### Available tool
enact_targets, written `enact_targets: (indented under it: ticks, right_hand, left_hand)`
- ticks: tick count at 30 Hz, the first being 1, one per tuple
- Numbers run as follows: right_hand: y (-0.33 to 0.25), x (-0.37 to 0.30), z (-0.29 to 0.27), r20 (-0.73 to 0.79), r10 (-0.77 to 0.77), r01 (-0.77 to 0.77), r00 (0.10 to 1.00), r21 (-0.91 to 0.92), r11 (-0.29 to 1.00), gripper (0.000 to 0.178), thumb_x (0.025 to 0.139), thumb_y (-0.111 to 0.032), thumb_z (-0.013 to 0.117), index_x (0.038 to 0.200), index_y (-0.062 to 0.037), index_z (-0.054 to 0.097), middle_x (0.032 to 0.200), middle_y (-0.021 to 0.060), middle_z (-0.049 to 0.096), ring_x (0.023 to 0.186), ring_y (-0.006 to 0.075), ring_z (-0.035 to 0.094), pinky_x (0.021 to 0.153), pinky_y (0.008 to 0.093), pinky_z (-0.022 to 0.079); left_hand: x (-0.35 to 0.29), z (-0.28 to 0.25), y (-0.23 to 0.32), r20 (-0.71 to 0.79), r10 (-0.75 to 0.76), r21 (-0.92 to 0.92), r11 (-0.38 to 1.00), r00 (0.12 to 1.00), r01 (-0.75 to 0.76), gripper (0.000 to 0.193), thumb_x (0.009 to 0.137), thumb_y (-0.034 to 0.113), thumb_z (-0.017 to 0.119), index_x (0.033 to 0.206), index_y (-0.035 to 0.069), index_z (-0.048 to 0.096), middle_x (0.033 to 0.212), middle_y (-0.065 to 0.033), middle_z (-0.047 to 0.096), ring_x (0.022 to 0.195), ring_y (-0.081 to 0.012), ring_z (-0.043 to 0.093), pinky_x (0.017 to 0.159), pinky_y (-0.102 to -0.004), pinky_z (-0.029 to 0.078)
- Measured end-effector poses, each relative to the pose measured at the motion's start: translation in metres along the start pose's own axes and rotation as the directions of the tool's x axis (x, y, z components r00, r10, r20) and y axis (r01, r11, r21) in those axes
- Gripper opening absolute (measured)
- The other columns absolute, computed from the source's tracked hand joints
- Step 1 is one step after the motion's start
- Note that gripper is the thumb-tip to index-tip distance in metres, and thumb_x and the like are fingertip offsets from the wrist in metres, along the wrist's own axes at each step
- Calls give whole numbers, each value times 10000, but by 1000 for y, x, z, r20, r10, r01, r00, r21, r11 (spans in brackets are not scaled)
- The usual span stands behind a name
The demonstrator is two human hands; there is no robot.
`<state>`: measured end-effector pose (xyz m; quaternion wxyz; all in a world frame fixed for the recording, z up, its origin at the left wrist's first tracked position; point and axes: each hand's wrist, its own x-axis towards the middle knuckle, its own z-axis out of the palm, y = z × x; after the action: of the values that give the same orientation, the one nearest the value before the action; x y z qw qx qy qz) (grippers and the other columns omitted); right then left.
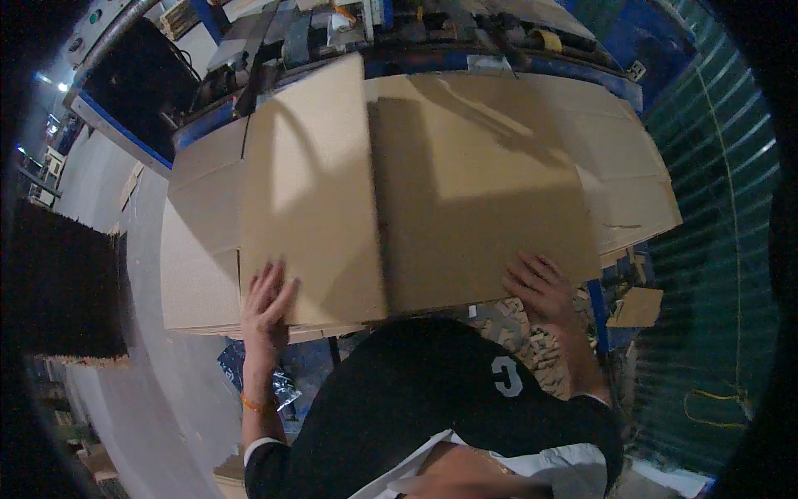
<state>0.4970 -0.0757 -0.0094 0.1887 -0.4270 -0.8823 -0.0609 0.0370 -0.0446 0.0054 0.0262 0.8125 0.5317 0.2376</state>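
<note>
One flattened cardboard sheet point(416, 191) lies topmost under your two hands, with a fold line running down its middle just ahead of your fingers. Your left hand point(266, 308) presses flat on its near left corner, fingers point(274, 279) spread and extended, gripping nothing. Your right hand point(544, 291) rests the same way on the near right edge, fingers point(532, 270) splayed open on the board. Beneath the sheet, further cardboard sheets point(199, 241) jut out to the left of your left fingers and right of your right ones; I cannot count them exactly. They sit on a blue-framed tabletop point(598, 79). One orange band point(252, 404) circles your left wrist.
</note>
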Motion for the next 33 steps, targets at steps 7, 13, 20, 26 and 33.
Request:
enact_targets:
  ticks: [7, 13, 20, 26, 33]
  right_hand:
    - [29, 26, 8, 128, -24, 23, 991, 12, 1000, 435, 780, -227, 593, 1211, -199, 535, 1320, 34, 466, 1233, 266, 415, 1015, 450, 324]
    - [85, 79, 16, 169, -62, 78, 984, -87, 993, 528, 762, -425, 574, 1226, -180, 520, 1353, 60, 416, 1261, 268, 364, 1009, 440, 306]
    - [147, 153, 31, 281, 28, -23, 959, -22, 999, 604, 817, -548, 437, 1305, -191, 443, 1370, 31, 393, 1246, 254, 370, 1024, 444, 291]
    - [179, 215, 66, 199, 346, -259, 917, -365, 894, 532, 873, -480, 443, 1350, -253, 375, 1417, 43, 309, 1318, 320, 232, 1046, 457, 274]
    - [174, 108, 14, -246, 541, -578, 804, -112, 808, 579, 852, -428, 522, 1345, -163, 374, 1386, 149, 345, 1302, 354, 266, 1053, 450, 250]
  left_hand:
    - [33, -4, -2, 115, 88, 131, 986, 990, -103, 480, 745, 39, 556, 1206, 175, 561, 1316, -114, 464, 1233, -315, 415, 1038, -455, 298]
    - [72, -3, -39, 44, 141, 79, 986, 989, -144, 585, 703, 26, 563, 1273, 141, 494, 1333, -115, 441, 1246, -313, 396, 1061, -453, 271]
    - [141, 21, -88, -31, 180, 25, 983, 983, -180, 587, 715, 33, 549, 1289, 129, 475, 1336, -129, 429, 1230, -322, 399, 1061, -410, 280]
    - [222, 55, -126, -104, 74, 238, 970, 992, -48, 515, 828, 106, 512, 1331, 101, 402, 1330, -168, 421, 1257, -321, 359, 1017, -402, 328]
    - [155, 14, -115, -412, -35, 267, 951, 910, 157, 650, 768, 110, 676, 1319, -9, 353, 1346, -223, 382, 1260, -341, 359, 1022, -381, 311]
